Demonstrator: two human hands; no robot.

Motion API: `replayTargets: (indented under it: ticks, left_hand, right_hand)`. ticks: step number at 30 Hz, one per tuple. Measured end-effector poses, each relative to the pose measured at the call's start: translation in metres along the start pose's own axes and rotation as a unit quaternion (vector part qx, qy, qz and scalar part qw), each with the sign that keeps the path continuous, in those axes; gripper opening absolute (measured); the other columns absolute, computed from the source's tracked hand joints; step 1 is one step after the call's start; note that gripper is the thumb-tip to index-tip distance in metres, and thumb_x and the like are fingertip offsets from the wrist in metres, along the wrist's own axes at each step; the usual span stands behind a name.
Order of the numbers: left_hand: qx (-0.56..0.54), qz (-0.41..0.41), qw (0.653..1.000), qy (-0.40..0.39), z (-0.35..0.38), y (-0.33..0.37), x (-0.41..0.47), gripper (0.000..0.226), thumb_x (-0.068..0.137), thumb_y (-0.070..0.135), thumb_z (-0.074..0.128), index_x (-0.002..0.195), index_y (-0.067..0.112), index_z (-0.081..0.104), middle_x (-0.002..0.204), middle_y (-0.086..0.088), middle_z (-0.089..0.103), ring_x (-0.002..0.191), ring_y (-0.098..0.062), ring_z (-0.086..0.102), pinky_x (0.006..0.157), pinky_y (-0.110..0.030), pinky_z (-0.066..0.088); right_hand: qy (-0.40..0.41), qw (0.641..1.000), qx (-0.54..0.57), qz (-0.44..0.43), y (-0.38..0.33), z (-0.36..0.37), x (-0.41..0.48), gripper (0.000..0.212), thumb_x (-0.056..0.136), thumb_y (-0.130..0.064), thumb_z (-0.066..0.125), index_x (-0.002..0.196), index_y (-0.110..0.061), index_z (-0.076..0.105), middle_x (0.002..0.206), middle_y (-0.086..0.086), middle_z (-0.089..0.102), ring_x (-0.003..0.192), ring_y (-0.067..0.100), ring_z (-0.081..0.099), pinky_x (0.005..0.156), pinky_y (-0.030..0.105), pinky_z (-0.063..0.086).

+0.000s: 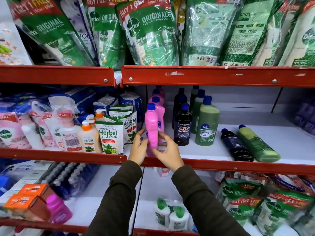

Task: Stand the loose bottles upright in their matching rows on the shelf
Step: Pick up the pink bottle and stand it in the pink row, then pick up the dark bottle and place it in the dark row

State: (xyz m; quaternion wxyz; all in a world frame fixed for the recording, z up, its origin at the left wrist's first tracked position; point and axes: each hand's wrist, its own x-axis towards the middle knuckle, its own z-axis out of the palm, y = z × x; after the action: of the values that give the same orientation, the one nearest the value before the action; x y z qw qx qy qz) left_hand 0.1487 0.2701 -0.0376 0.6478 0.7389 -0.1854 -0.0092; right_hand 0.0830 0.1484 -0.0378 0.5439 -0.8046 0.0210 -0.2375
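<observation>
On the red-edged middle shelf [221, 165], a pink bottle [152, 132] stands upright heading the pink row, left of the black and green floor-cleaner rows. Left hand [138, 150] and right hand [167, 155] clasp its ribbed lower body, fingers curled against rigid, probably slick plastic.

head cam | faces forward, slightly down | close to middle shelf [238, 165] | single view
</observation>
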Motion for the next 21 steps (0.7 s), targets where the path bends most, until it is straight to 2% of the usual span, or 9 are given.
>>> replayTargets:
  ticks: [3,6,7,10,14,18,21]
  left_hand:
    - [-0.034,-0.013,0.999,-0.01,-0.003,0.001,0.0,0.042,0.099,0.008,0.05,0.139,0.014,0.038,0.146,-0.012,0.047,0.134,-0.022,0.047,0.115,-0.041,0.039]
    - [-0.039,-0.016,0.999,0.021,-0.004,-0.002,0.001,0.029,0.1,0.005,0.046,0.127,0.015,0.042,0.137,-0.013,0.052,0.13,-0.031,0.053,0.107,-0.047,0.048]
    - [-0.034,-0.016,0.999,0.031,-0.004,-0.003,0.002,0.026,0.1,0.003,0.043,0.123,0.015,0.043,0.132,-0.012,0.053,0.127,-0.032,0.055,0.104,-0.046,0.051]
    - [-0.015,-0.011,0.999,0.046,-0.002,-0.003,0.0,0.023,0.1,0.0,0.041,0.117,0.014,0.042,0.125,-0.014,0.054,0.117,-0.031,0.059,0.092,-0.039,0.056]
    - [0.016,0.001,0.998,0.059,0.0,-0.001,-0.002,0.022,0.099,0.0,0.043,0.115,0.015,0.042,0.129,-0.019,0.054,0.118,-0.032,0.059,0.092,-0.044,0.057]
    - [0.026,0.003,0.996,0.085,0.007,0.003,-0.008,0.026,0.097,0.003,0.051,0.121,0.01,0.044,0.132,-0.019,0.053,0.122,-0.03,0.057,0.091,-0.032,0.052]
    - [0.059,0.042,0.98,0.185,0.02,0.003,-0.021,0.029,0.093,0.01,0.058,0.12,0.013,0.048,0.13,-0.014,0.053,0.119,-0.025,0.056,0.088,-0.029,0.049]
  right_hand:
    - [0.008,1.0,0.001,0.009,0.004,-0.002,0.001,0.056,0.079,-0.017,0.08,0.127,-0.015,0.051,0.122,0.0,0.064,0.107,0.006,0.061,0.09,0.012,0.048]
    - [0.002,1.0,-0.01,0.013,0.006,-0.01,0.006,0.05,0.085,-0.011,0.074,0.13,-0.013,0.053,0.122,0.0,0.064,0.107,0.008,0.062,0.096,0.025,0.055]
    - [-0.003,1.0,-0.012,0.018,0.005,-0.013,0.007,0.05,0.087,-0.009,0.072,0.133,-0.013,0.054,0.121,-0.002,0.063,0.106,0.009,0.061,0.095,0.025,0.056]
    - [-0.013,0.999,-0.024,0.017,0.006,-0.017,0.011,0.054,0.09,-0.004,0.066,0.142,-0.012,0.05,0.124,0.0,0.06,0.109,0.011,0.058,0.078,0.002,0.05]
    - [-0.005,0.999,-0.031,0.011,0.01,-0.013,0.014,0.056,0.092,-0.001,0.063,0.144,-0.011,0.047,0.134,0.01,0.061,0.111,0.009,0.057,0.072,-0.004,0.045]
    - [0.004,1.0,-0.008,0.012,0.011,-0.014,0.009,0.055,0.092,-0.008,0.065,0.143,-0.013,0.048,0.134,0.01,0.062,0.112,0.009,0.059,0.08,0.006,0.05]
    - [0.066,0.998,-0.014,0.0,0.012,-0.029,0.001,0.046,0.091,-0.017,0.067,0.136,-0.018,0.055,0.132,0.004,0.062,0.112,0.012,0.061,0.089,0.02,0.052]
